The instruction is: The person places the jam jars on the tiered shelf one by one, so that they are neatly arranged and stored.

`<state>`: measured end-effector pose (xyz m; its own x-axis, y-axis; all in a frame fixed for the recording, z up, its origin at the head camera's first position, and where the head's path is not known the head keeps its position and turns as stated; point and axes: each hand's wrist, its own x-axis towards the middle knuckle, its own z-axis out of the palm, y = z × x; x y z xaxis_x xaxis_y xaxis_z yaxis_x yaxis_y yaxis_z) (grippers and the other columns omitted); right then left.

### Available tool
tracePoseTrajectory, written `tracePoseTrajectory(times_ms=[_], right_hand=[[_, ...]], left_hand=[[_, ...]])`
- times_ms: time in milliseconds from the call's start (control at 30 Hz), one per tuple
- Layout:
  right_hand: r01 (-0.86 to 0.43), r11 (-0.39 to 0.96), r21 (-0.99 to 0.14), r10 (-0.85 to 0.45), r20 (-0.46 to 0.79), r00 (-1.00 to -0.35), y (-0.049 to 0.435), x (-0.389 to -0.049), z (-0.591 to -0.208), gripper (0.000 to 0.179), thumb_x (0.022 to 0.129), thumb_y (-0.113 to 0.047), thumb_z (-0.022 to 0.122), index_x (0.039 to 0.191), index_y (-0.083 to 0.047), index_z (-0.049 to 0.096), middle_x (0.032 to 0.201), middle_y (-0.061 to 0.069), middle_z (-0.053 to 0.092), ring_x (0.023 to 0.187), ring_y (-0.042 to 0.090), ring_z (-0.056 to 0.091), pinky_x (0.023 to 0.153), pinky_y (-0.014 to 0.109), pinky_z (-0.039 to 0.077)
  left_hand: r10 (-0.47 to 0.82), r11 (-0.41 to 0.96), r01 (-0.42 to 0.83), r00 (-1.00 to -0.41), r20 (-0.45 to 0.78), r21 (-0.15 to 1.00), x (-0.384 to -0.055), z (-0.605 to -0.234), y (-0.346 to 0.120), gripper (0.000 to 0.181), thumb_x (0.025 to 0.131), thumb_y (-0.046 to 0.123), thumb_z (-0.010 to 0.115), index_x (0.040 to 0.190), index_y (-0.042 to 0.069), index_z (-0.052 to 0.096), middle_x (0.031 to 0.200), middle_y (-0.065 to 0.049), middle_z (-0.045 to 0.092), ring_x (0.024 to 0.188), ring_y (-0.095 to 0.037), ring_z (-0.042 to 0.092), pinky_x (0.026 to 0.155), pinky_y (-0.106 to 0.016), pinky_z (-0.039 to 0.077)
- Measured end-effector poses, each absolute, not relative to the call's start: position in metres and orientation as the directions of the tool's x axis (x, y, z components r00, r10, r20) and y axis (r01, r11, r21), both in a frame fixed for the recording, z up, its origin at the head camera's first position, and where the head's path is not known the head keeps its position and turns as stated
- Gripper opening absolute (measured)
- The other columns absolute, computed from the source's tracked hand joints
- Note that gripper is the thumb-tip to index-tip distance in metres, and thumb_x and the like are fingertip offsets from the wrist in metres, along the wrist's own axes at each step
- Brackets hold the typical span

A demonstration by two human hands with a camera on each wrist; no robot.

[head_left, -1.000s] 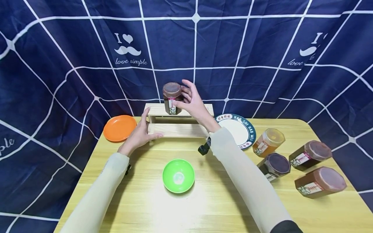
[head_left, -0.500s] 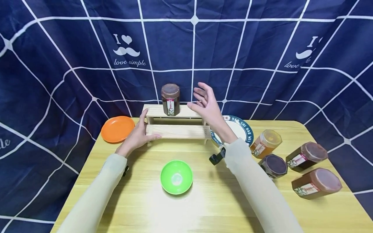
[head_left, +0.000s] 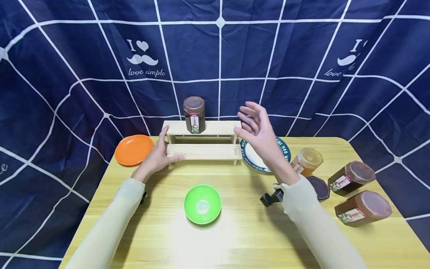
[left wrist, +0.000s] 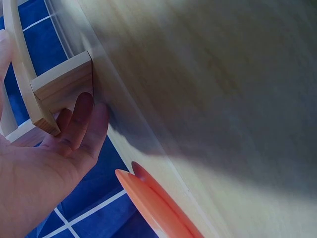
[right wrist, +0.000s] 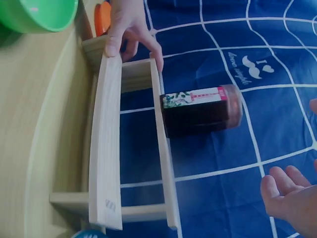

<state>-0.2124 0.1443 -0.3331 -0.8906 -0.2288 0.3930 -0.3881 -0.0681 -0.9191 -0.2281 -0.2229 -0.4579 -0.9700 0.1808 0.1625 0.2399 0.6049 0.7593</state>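
A two-tier wooden shelf rack [head_left: 205,151] stands at the back of the table. My left hand [head_left: 154,155] grips its left end, thumb on the lower board and the other fingers at the side and upper board. In the left wrist view its fingers bend around the end of the rack [left wrist: 64,82]. One dark jar [head_left: 194,116] with a white and pink label stands upright on the upper board, left of centre. My right hand [head_left: 260,129] is raised beyond the rack's right end, fingers loosely bent, holding nothing and apart from the jar, as the right wrist view also shows.
A green bowl [head_left: 202,209] sits in front of the rack. The orange plate [head_left: 133,150] lies at left. Behind the right hand is a white plate with a teal rim [head_left: 283,149]. Several jars, including an amber jar [head_left: 307,161] and a reddish jar [head_left: 364,208], stand at right.
My right hand has let go of the dark jar and moved away to the right, leaving it on the upper board. The left hand keeps its grip on the rack.
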Motion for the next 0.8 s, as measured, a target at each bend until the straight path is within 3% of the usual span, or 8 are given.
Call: tracePoseTrajectory(times_ms=[167, 333, 667, 800], right_hand=[[-0.37, -0.117, -0.922, -0.191, 0.386, -0.903, 0.163, -0.197, -0.329, 0.072, 0.099, 0.011, 0.07, 0.161, -0.007, 0.039, 0.158, 0.014, 0.049, 0.149, 0.037, 0.047, 0.121, 0.04, 0.039], [-0.371, -0.17, -0.913, -0.128, 0.393, -0.91, 0.185, -0.183, -0.325, 0.067, 0.099, 0.018, 0.064, 0.158, -0.006, 0.042, 0.158, 0.021, 0.048, 0.146, 0.038, 0.05, 0.115, 0.033, 0.045], [-0.417, -0.169, -0.893, -0.077, 0.434, -0.898, 0.229, -0.153, -0.331, 0.068, 0.099, 0.023, 0.058, 0.159, -0.003, 0.04, 0.158, 0.024, 0.044, 0.144, 0.033, 0.053, 0.114, 0.031, 0.045], [-0.417, -0.132, -0.899, -0.075, 0.429, -0.9, 0.244, -0.14, -0.336, 0.069, 0.099, 0.023, 0.058, 0.16, -0.004, 0.039, 0.159, 0.025, 0.043, 0.145, 0.03, 0.052, 0.115, 0.029, 0.043]], left_hand=[[0.174, 0.616, 0.206, -0.977, 0.123, 0.76, -0.226, -0.453, -0.22, 0.136, 0.086, 0.032, 0.097, 0.175, 0.021, -0.005, 0.144, -0.036, 0.053, 0.118, -0.044, 0.059, 0.107, -0.063, 0.044], [0.172, 0.622, 0.201, -0.978, 0.118, 0.757, -0.227, -0.454, -0.22, 0.135, 0.087, 0.03, 0.097, 0.175, 0.021, -0.006, 0.151, -0.038, 0.049, 0.123, -0.045, 0.057, 0.11, -0.063, 0.042], [0.177, 0.614, 0.207, -0.977, 0.123, 0.761, -0.226, -0.452, -0.219, 0.135, 0.088, 0.03, 0.097, 0.175, 0.02, -0.006, 0.153, -0.04, 0.045, 0.123, -0.046, 0.056, 0.11, -0.064, 0.042], [0.172, 0.625, 0.22, -0.975, 0.143, 0.749, -0.229, -0.457, -0.221, 0.135, 0.086, 0.035, 0.098, 0.175, 0.022, -0.003, 0.141, -0.039, 0.054, 0.116, -0.045, 0.059, 0.105, -0.063, 0.045]])
